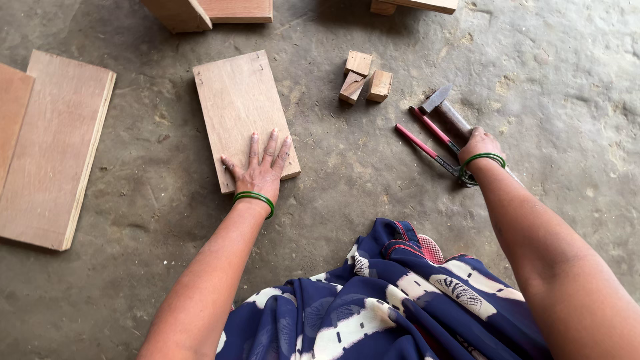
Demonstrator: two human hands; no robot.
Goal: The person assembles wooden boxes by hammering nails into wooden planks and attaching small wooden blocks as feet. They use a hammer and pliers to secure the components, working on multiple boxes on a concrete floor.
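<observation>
1. The left hand [261, 168] lies flat, fingers spread, pressed on the near end of a rectangular plywood board [241, 110] that rests on the bare concrete floor [167, 167].
2. The right hand [479, 143], well to the right of the board, is closed around the handle of a hammer [445, 112] — the metal head points away from the person and lies on the floor.
3. Just beside the hammer, on the side nearer the board, lie red-handled pincers [430, 143], their jaws hidden under the right wrist.
4. Both wrists carry green bangles [255, 199].
5. Between the board and the hammer, a little farther from the person, sit three small wood blocks [365, 79], touching one another.
6. Left of the board, well apart from it, lie larger plywood sheets [50, 147] — one partly overlapping the other.
7. Beyond the board's far end, more wooden pieces [207, 12] sit at the top edge of the view.
8. Nearest the person, blue patterned cloth [400, 300] covers the lap.
</observation>
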